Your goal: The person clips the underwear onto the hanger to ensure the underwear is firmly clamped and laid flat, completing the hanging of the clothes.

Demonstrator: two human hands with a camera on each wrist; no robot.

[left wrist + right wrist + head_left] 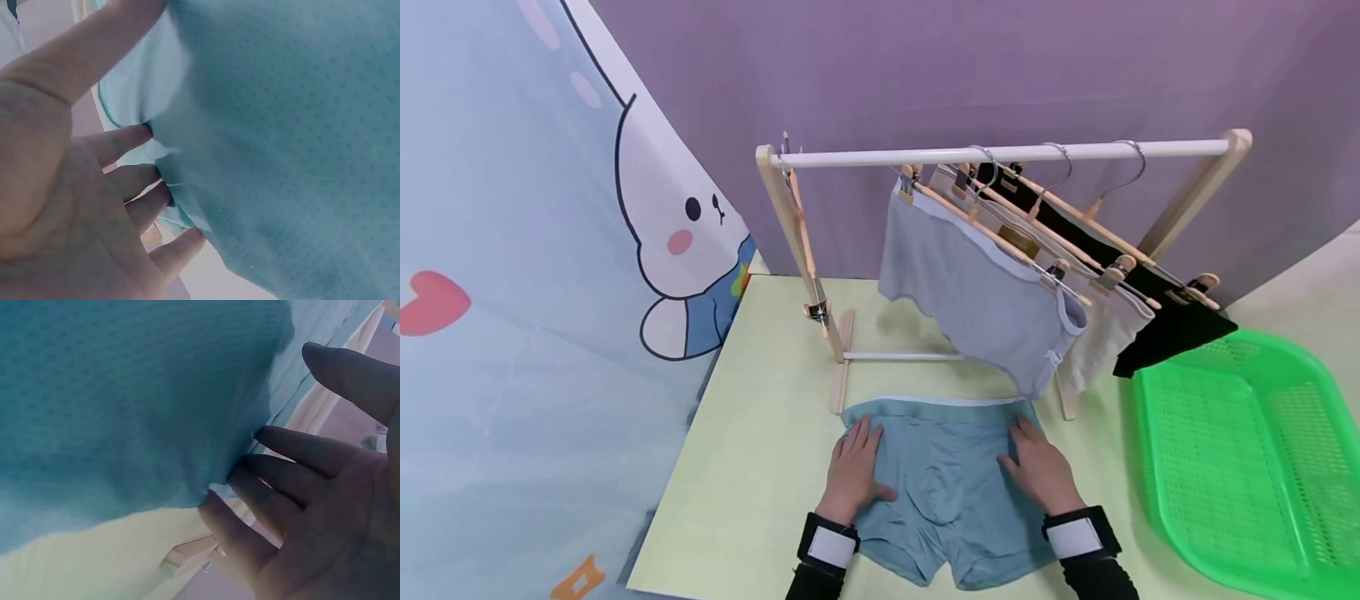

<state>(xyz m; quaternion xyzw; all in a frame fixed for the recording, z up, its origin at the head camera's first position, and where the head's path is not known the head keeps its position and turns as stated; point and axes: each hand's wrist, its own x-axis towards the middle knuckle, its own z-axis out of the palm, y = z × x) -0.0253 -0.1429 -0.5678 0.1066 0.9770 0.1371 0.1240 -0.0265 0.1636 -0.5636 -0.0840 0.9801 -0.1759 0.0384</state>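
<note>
Teal boxer briefs lie spread on the table, waistband away from me, legs toward me. My left hand rests on their left side, fingers extended and thumb spread inward. On the right side my right hand touches the cloth near the waistband, its fingers also extended. Both wrist views show fingertips against the teal fabric, with no grip around it. Beyond the briefs, lavender underwear hangs by clips from a wooden hanger on the rack.
The rack's white rail also carries pale underwear and black underwear on hangers. A further wooden hanger hangs at the rack's left post. At the right stands a green plastic basket. The pale table ends at the left.
</note>
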